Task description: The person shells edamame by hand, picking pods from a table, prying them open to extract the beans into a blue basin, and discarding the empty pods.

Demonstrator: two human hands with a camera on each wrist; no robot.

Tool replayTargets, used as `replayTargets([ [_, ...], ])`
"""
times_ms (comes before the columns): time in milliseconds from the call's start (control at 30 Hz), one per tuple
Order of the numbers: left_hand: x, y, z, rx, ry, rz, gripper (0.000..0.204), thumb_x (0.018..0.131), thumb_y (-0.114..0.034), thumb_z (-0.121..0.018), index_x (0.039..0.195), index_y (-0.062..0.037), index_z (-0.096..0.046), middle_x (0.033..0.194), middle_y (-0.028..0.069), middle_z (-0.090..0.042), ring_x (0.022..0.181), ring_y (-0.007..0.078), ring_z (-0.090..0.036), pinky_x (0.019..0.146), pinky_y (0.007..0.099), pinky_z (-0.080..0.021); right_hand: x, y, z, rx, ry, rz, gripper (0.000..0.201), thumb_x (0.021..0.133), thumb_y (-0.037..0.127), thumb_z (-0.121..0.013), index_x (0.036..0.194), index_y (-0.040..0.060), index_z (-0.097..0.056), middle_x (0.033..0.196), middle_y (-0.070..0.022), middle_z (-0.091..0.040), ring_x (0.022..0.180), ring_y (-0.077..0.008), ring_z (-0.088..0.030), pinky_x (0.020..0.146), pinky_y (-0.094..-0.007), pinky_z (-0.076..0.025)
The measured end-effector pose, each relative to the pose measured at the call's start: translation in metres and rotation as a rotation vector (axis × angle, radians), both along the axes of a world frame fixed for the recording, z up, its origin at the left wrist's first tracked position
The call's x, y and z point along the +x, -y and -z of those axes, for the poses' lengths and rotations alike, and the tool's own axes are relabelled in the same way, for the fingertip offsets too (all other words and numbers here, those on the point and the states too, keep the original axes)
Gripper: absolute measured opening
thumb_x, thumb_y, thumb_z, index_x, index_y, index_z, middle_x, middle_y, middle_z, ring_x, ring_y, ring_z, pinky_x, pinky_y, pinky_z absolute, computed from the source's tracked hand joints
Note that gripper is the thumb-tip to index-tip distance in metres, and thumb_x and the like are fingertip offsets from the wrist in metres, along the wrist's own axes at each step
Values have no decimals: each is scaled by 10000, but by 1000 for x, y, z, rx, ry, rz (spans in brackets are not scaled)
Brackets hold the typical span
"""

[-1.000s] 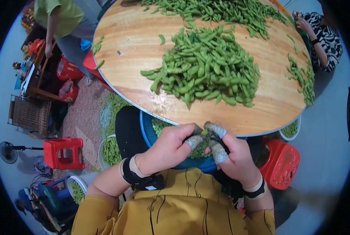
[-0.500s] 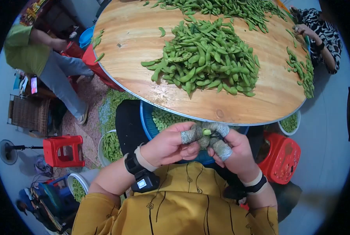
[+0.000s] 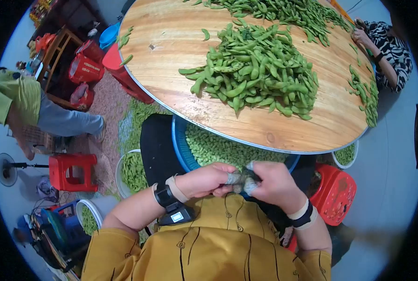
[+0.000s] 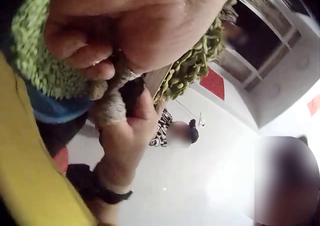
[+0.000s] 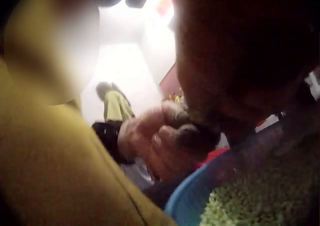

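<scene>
My left hand (image 3: 212, 180) and right hand (image 3: 275, 183) meet fingertip to fingertip over the near rim of a blue basin (image 3: 177, 140). Grey, stained tape wraps the thumbs and some fingers (image 4: 111, 110). Both hands pinch at one spot, around a green soybean pod that the fingers now cover. The left hand's other fingers are curled toward its palm. Shelled green beans (image 3: 218, 146) fill the basin beneath. Beyond it, a heap of soybean pods (image 3: 260, 70) lies on the round wooden table (image 3: 167, 70).
More pods (image 3: 283, 14) spread along the table's far side, where another person (image 3: 386, 51) sits. A person in a green top (image 3: 19, 98) is at left. Red stools (image 3: 73, 171) and buckets of pods (image 3: 133, 173) stand around my seat.
Both hands have come down from the table edge toward my lap, still together. The green pod seen between the fingertips is now covered. The person in green has moved across the left side.
</scene>
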State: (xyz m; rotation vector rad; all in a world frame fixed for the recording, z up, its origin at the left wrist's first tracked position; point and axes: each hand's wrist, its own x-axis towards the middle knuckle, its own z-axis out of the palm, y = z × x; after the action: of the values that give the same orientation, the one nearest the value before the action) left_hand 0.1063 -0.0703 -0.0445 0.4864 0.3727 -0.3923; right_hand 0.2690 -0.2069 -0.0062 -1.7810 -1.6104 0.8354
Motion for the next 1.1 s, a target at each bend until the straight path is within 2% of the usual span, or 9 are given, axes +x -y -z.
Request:
replayTargets([
  [67, 0, 3, -7, 682, -67, 68, 230, 943, -232, -539, 823, -40, -575, 592, -36, -456, 516, 56, -377, 483, 219, -286, -4, -1, 18, 29, 262, -27, 145, 705, 105, -653, 809, 31, -584, 733, -174, -598, 641, -286, -621, 587, -364, -502],
  [267, -72, -46, -22, 888, -350, -332, 208, 922, -219, -553, 858, -36, -630, 681, -20, -560, 541, 48, -431, 481, 196, -338, 11, 2, 76, -272, 369, -103, 120, 727, 55, -537, 819, 44, -614, 799, -163, -632, 750, -364, -625, 672, -460, -506],
  [467, -178, -80, 4, 1807, -749, -511, 110, 804, -72, -674, 854, 13, -625, 714, 30, -617, 622, 95, -552, 566, 253, -437, 0, -15, 122, -381, 340, -321, 160, 749, 50, -530, 864, 38, -641, 835, -186, -648, 796, -367, -634, 730, -458, -511],
  [733, -153, -74, -23, 1835, -679, -475, 137, 800, -92, -663, 898, 2, -647, 752, 110, -638, 666, 174, -613, 628, 296, -474, 12, -14, 124, -511, 230, -248, 282, 706, 171, -623, 935, 8, -642, 850, -238, -634, 822, -407, -618, 736, -468, -494],
  [800, -130, -72, -36, 2011, -562, -273, 116, 805, -89, -656, 882, -4, -642, 745, 119, -619, 681, 202, -592, 635, 304, -467, 18, -12, 116, -446, 243, -267, 298, 725, 198, -640, 956, 10, -635, 790, -224, -631, 717, -358, -637, 663, -431, -507],
  [900, -91, -61, -36, 1923, -196, -258, 132, 818, -124, -641, 900, -21, -651, 805, 149, -637, 748, 288, -626, 660, 356, -485, 18, -14, 71, -764, -352, 93, 306, 787, 282, -691, 919, 14, -629, 679, -38, -577, 512, -131, -551, 487, -283, -458],
  [1000, -54, -34, -29, 1716, 85, -55, 151, 853, -133, -605, 945, -17, -634, 847, 179, -629, 795, 340, -627, 701, 381, -506, 6, -11, 42, -596, -715, 284, 209, 810, 185, -685, 924, 19, -632, 688, 22, -576, 509, -111, -533, 482, -268, -450],
  [1067, -33, -15, -27, 1489, 153, 43, 211, 945, -156, -504, 1060, 6, -575, 859, 158, -650, 791, 245, -664, 689, 328, -530, -5, -13, 22, -514, -805, 334, 170, 809, 129, -679, 931, 22, -631, 711, 32, -580, 549, -97, -536, 511, -255, -457],
  [1100, -24, -6, -22, 1106, 61, 28, 227, 962, -166, -480, 1090, 3, -560, 872, 142, -650, 802, 221, -665, 685, 309, -531, -9, -14, 16, -437, -894, 380, 146, 808, 73, -673, 939, 25, -630, 734, 43, -584, 589, -83, -540, 540, -243, -463],
])
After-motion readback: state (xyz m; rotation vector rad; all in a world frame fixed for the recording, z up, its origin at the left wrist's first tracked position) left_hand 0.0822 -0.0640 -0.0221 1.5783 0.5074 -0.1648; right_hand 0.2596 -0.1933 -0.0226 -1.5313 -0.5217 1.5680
